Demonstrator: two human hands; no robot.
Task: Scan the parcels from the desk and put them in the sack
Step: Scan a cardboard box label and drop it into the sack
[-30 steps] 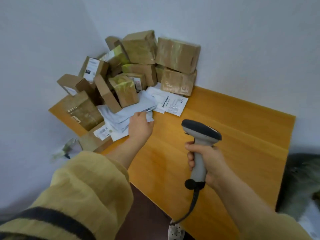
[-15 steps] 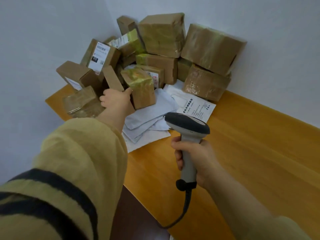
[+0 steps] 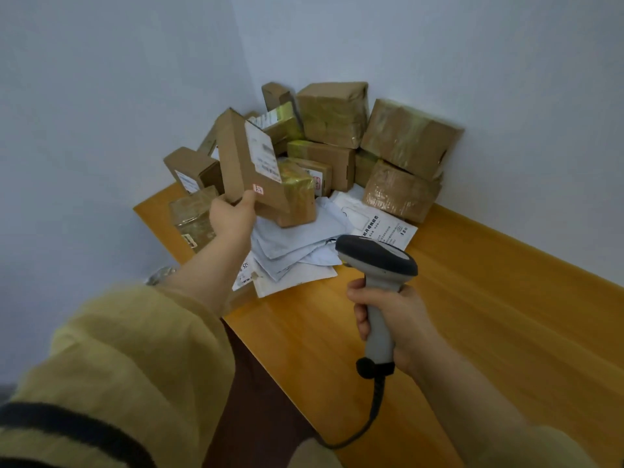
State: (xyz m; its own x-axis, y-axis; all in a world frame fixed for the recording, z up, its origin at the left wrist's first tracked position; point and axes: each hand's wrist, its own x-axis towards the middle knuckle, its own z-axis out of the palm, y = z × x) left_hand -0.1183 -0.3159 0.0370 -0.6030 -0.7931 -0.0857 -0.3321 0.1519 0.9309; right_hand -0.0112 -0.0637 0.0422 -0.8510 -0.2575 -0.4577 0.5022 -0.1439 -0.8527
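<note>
The left hand [image 3: 233,214] is holding a slim cardboard parcel [image 3: 248,160] clear of the desk [image 3: 489,298], with the fingers clamped on its lower end; the thumb is lying on the labelled face and the remaining fingers are hidden behind the box. The parcel is standing nearly upright, its long axis running up and slightly left from the grip, and its white shipping label [image 3: 263,152] is facing toward the right and toward the camera. The right hand [image 3: 388,322] is closed around the grip of the handheld scanner [image 3: 376,261], whose dark head is pointing up and left over the loose white mailers [image 3: 297,251]. The relation governing the next move is the line from scanner head to label: the label is lying up and to the left of the scanner, well apart from it, with the mailers between the two on the desk below. Judging from this, the scanner needs tilting upward, or the parcel needs lowering toward it, before a read is likely. The print on the label is blurred, so the barcode position cannot be made out. The trigger finger is hidden behind the scanner handle. The remaining stacked parcels [image 3: 388,140] are piled in the corner of the desk against the walls. The sack is not in view.
</note>
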